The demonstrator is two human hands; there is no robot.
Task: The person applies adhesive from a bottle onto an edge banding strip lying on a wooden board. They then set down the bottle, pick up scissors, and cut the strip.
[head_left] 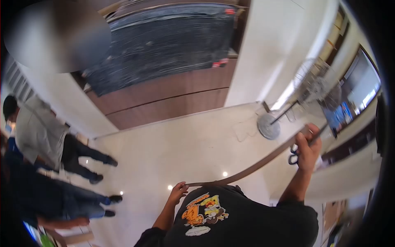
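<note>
A long, thin brown strip [259,164], like edge banding, runs in a curve across the front of my black printed shirt. My left hand [177,193] pinches its left end between thumb and fingers, low and close to my body. Raised at the right, my right hand [309,147] is closed around the other end, which sticks out past the fingers. Scissors with dark handle loops [293,155] hang at that same hand, against the palm side. Their blades are mostly hidden by the fingers.
A pedestal fan [269,125] stands on the glossy tiled floor at the right, with a cord beside it. Ahead, a dark plastic-wrapped panel [164,45] rests against brown drawers [173,96]. Two people [41,127] stand at the left. A window [362,82] is at the far right.
</note>
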